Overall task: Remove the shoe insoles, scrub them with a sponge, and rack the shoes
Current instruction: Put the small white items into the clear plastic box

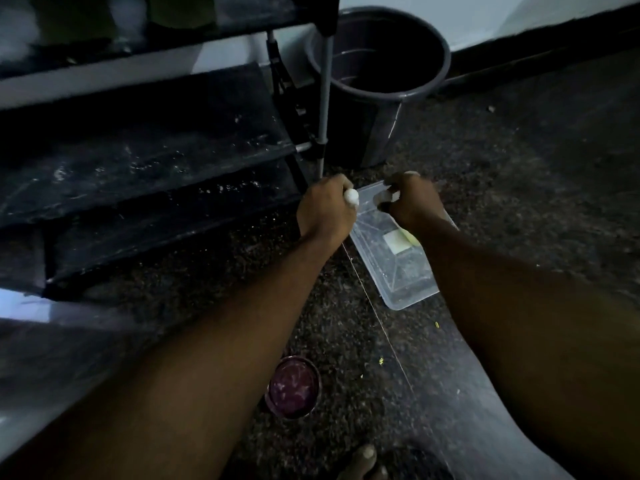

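**Both hands closed on small pale bits over the clear tray**

We are holding both hands over the far end of the clear tray. Our left hand is curling its fingers round a white lump just over the tray's far-left corner. Our right hand is pinching a small pale piece above the far rim. The light is too dim for us to tell what either bit is. The two hands are staying apart, with a gap of bare tray showing between them.

The tray is lying on the speckled floor, its long side running away from us. Open floor is spreading to the right of the tray and on its near side. On the left the room is tighter: the shoe rack is crowding close, and its metal post is standing just beyond the tray's far-left corner.

Inside the tray the sponge is lying flat near the middle, partly hidden by our right forearm. Beyond the tray the dark bucket is standing behind the post; its inside is too dark to read. Nearer to us than the tray, a round purple dish is sitting on the floor, holding something mottled pink. Blurred shapes are sitting on the rack's top shelf; we cannot tell whether they are shoes.
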